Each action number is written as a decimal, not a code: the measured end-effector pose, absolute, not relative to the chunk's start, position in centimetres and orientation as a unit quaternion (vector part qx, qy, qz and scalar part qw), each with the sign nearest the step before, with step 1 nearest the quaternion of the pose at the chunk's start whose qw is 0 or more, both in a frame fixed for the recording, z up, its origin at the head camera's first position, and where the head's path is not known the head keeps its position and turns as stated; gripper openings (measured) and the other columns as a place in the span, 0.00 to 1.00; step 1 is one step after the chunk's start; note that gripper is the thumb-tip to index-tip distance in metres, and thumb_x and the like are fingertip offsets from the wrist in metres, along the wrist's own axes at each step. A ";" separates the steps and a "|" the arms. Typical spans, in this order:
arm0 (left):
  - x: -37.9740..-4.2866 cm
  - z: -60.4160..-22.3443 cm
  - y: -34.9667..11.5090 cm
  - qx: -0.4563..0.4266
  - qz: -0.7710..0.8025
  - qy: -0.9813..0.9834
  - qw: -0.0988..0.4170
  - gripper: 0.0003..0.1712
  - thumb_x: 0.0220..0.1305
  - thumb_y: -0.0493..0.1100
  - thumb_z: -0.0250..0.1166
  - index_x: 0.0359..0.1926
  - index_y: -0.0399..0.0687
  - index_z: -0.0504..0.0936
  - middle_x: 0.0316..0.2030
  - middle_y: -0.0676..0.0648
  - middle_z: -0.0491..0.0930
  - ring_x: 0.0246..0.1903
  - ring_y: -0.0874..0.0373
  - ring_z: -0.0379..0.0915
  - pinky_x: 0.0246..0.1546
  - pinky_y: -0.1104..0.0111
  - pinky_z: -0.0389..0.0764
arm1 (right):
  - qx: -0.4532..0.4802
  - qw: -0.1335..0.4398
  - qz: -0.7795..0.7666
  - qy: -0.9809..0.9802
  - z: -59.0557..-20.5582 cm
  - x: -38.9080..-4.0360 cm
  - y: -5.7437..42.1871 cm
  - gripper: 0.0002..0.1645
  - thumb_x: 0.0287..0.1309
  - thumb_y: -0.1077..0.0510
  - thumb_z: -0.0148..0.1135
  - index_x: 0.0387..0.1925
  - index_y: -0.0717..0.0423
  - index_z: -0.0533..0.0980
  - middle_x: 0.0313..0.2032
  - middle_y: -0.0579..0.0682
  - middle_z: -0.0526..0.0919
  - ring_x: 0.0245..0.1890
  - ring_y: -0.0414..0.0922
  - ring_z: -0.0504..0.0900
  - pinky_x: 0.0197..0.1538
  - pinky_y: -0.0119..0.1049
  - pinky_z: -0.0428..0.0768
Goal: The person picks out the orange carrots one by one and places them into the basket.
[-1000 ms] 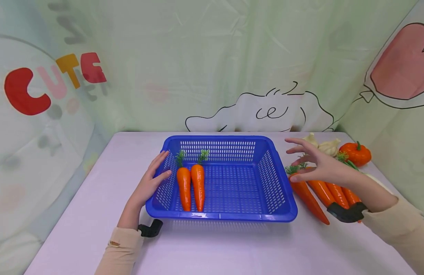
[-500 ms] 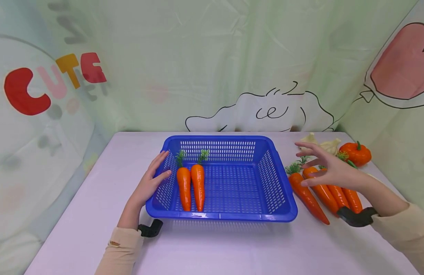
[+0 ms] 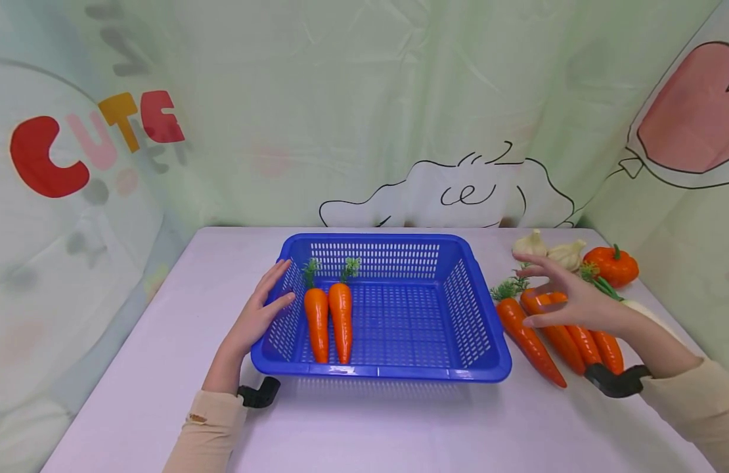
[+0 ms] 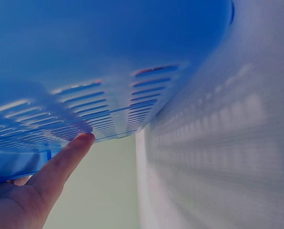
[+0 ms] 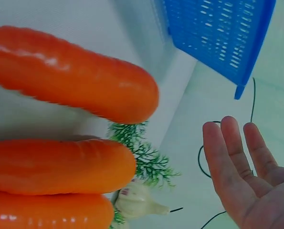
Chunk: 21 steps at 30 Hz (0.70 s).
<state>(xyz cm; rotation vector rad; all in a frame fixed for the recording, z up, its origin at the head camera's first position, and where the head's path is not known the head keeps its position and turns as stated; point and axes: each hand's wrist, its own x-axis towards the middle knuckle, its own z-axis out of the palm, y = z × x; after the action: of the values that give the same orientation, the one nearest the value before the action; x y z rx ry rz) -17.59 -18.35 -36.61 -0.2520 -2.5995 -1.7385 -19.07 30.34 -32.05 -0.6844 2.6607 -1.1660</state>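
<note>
On the left, the left hand rests against the left side of the basket, its fingers nearly straight and its thumb spread apart; in the left wrist view a fingertip meets the slotted wall. Just inside that wall, near this hand, two carrots lie side by side on the basket floor, leafy ends away from the person. To the right of the basket, four more carrots lie slanted on the table, the leftmost just beside the basket. Over their upper ends hangs the right hand, fingers spread and gently bent, holding nothing; the right wrist view shows a gap between it and the carrots. Beyond this hand sit two garlic bulbs, then a pumpkin, while a white vegetable lies partly hidden behind the forearm.
</note>
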 end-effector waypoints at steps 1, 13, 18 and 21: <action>-17.8 -37.0 -18.5 -0.081 -0.555 -0.828 0.004 0.33 0.66 0.43 0.53 0.70 0.58 0.54 0.71 0.49 0.42 0.69 0.48 0.34 0.60 0.38 0.40 | -0.228 0.079 -0.390 0.889 -32.2 -19.1 30.4 0.57 0.45 0.62 0.69 0.70 0.49 0.44 0.57 0.69 0.62 0.48 0.69 0.70 0.36 0.54 0.79; -18.0 -37.4 -18.6 -0.080 -0.550 -0.832 0.005 0.33 0.65 0.43 0.53 0.70 0.59 0.54 0.71 0.50 0.42 0.69 0.48 0.34 0.60 0.38 0.40 | -0.221 0.092 -0.392 0.888 -33.7 -19.2 30.9 0.55 0.47 0.62 0.68 0.70 0.52 0.45 0.56 0.72 0.61 0.48 0.71 0.68 0.35 0.51 0.80; -18.2 -37.4 -18.6 -0.078 -0.554 -0.829 0.003 0.34 0.65 0.43 0.53 0.70 0.56 0.53 0.71 0.48 0.41 0.69 0.47 0.33 0.60 0.38 0.39 | -0.204 0.102 -0.383 0.895 -34.4 -19.2 31.1 0.54 0.47 0.60 0.68 0.69 0.55 0.45 0.56 0.72 0.60 0.48 0.70 0.68 0.35 0.51 0.80; -18.2 -37.5 -18.6 -0.077 -0.555 -0.828 0.002 0.34 0.65 0.43 0.53 0.70 0.56 0.53 0.71 0.48 0.41 0.69 0.47 0.33 0.60 0.38 0.39 | -0.200 0.104 -0.371 0.901 -34.8 -19.2 31.2 0.54 0.47 0.59 0.68 0.68 0.58 0.46 0.55 0.73 0.61 0.48 0.70 0.69 0.35 0.52 0.80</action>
<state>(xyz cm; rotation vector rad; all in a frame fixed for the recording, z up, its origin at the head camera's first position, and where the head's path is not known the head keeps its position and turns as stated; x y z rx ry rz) -18.21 -18.65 -37.48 -0.2424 -2.5986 -1.7404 -19.20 31.21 -34.81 -0.5906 2.6572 -1.0938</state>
